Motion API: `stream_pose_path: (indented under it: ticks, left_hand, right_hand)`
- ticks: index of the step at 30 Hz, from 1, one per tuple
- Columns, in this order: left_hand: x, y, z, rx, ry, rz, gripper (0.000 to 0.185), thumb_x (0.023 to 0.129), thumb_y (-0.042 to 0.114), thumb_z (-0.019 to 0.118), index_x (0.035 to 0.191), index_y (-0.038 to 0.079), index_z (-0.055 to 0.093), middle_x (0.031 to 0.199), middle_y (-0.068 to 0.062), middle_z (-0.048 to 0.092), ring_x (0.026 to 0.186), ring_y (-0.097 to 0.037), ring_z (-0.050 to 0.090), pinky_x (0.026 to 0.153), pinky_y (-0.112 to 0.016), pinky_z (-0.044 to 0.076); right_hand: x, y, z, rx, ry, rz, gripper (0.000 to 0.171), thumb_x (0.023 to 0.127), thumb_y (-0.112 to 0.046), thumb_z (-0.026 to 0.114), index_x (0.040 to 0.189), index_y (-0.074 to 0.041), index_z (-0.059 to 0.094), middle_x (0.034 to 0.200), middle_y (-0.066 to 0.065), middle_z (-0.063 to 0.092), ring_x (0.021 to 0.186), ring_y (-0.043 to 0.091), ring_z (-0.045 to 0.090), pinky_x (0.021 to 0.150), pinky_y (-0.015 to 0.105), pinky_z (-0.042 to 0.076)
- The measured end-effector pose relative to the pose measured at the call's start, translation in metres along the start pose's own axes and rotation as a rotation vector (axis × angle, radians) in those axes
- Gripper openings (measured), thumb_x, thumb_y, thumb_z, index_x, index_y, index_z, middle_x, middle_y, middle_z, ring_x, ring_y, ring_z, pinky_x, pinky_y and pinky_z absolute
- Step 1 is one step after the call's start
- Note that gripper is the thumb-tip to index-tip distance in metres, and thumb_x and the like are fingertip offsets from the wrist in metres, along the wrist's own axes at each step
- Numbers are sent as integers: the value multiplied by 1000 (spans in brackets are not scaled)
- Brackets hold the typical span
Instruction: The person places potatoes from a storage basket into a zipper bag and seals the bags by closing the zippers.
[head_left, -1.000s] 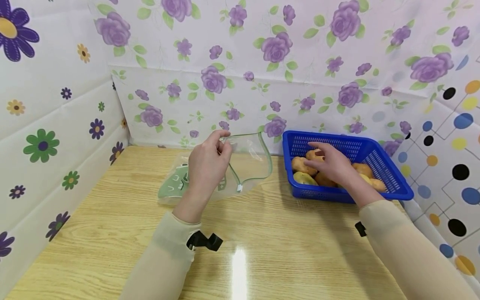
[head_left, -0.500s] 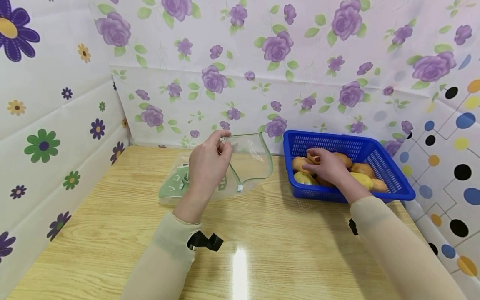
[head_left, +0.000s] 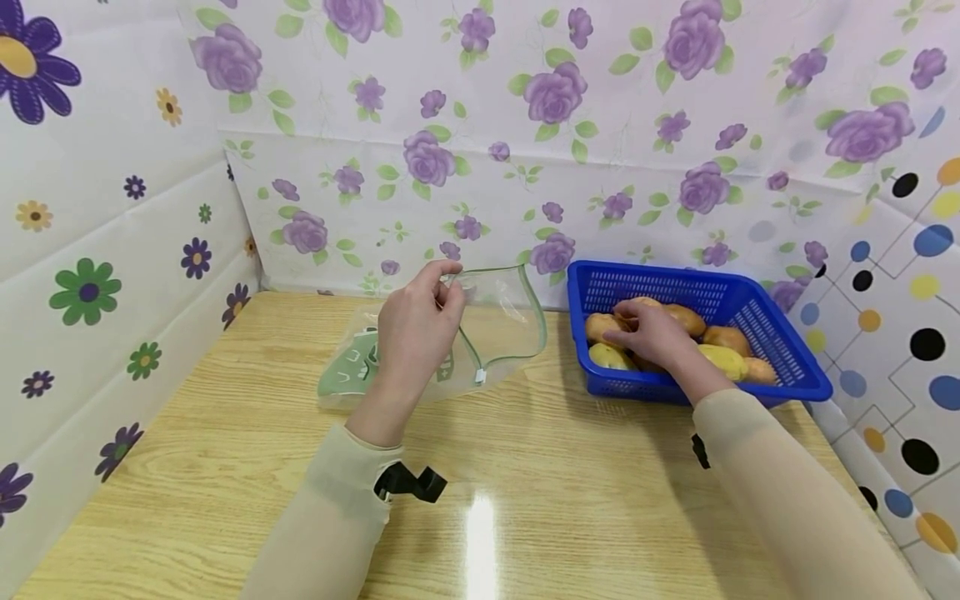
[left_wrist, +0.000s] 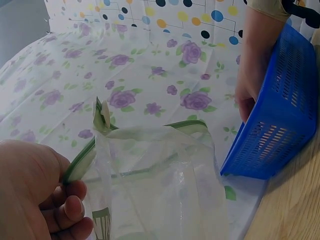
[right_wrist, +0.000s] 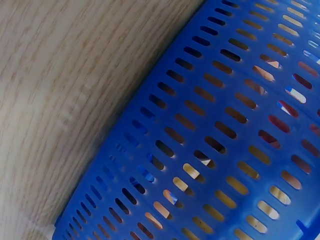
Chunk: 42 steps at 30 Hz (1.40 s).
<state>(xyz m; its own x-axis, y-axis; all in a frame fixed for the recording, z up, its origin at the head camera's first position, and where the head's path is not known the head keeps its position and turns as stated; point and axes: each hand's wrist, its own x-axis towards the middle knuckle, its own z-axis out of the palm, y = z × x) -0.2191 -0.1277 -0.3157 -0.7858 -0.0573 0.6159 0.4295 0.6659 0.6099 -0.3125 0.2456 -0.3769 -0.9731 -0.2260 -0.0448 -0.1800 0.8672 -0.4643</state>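
Note:
My left hand (head_left: 416, 325) pinches the green-edged rim of a clear zip bag (head_left: 498, 308) lying on the table, its mouth held apart. The left wrist view shows the thumb and curled fingers on the bag's green rim, with the bag (left_wrist: 160, 190) spread to the right of them. My right hand (head_left: 660, 337) is down inside a blue plastic basket (head_left: 783, 333), thumb and fingers bent round a potato largely hidden under them. Around it lie more tan potatoes (head_left: 726, 340) and a yellower one (head_left: 610, 357). The basket's slotted wall (right_wrist: 200, 130) blocks the hand in the right wrist view.
The basket stands at the back right of the wooden table (head_left: 540, 483), close to the floral cloth wall (head_left: 480, 200). A white zip slider (head_left: 480, 376) sits on the bag's front rim. Patterned cloth also walls the left and right sides.
My right hand has lowered into the basket and closed in on the potatoes, moving slightly left at the wrist. The left hand and bag have stayed in place.

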Motion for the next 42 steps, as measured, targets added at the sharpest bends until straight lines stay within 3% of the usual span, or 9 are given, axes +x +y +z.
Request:
stream_pose_path:
  ticks: [2,4,7,18,22,27,42]
  left_hand:
    - [0,0,0,0,-1,1,30,107,12,58,130,7,77,68,1,63,50,-17,47,49,-35,31]
    - [1,0,1,1,0,4,30,107,12,58,129,6,77,68,1,62,50,-17,46,49,-35,30]
    - [1,0,1,3,0,10,30,107,11,58,129,6,77,68,1,62,50,-17,45,49,-34,30]
    - [1,0,0,4,-3,9,30,107,11,58,130,6,77,68,1,62,50,-17,45,49,-33,29]
    - [1,1,0,2,-3,9,30,107,11,58,130,6,77,68,1,62,50,-17,45,49,-33,29]
    - [1,1,0,-2,-1,9,30,107,12,59,130,7,77,68,1,62,50,-17,46,49,-33,29]
    - [-1,1,-1,-4,-5,-4,30,107,12,59,130,7,77,69,1,63,51,-17,47,50,-34,31]
  right_hand:
    - [1,1,1,-14,11,-15,43,110,-36,70,135,-2,62,118,24,61,105,44,60,90,56,47]
    - [2,2,1,-26,23,-26,35,109,-36,71,119,-5,59,97,15,51,88,35,51,80,51,36]
    - [5,2,2,-49,32,-36,33,108,-36,73,117,-7,60,93,10,49,85,31,47,80,50,33]
    - [12,3,5,-110,68,-32,37,104,-35,77,126,-7,68,108,15,65,95,37,54,86,56,38]
    - [15,0,6,-130,76,-21,51,103,-38,79,139,-4,69,127,21,71,109,42,63,97,61,46]
    - [18,-2,6,-145,68,1,63,102,-41,79,149,-1,65,141,26,68,127,49,63,109,68,45]
    - [13,-7,7,-88,72,25,67,102,-42,77,153,0,61,145,27,66,134,49,59,113,67,43]
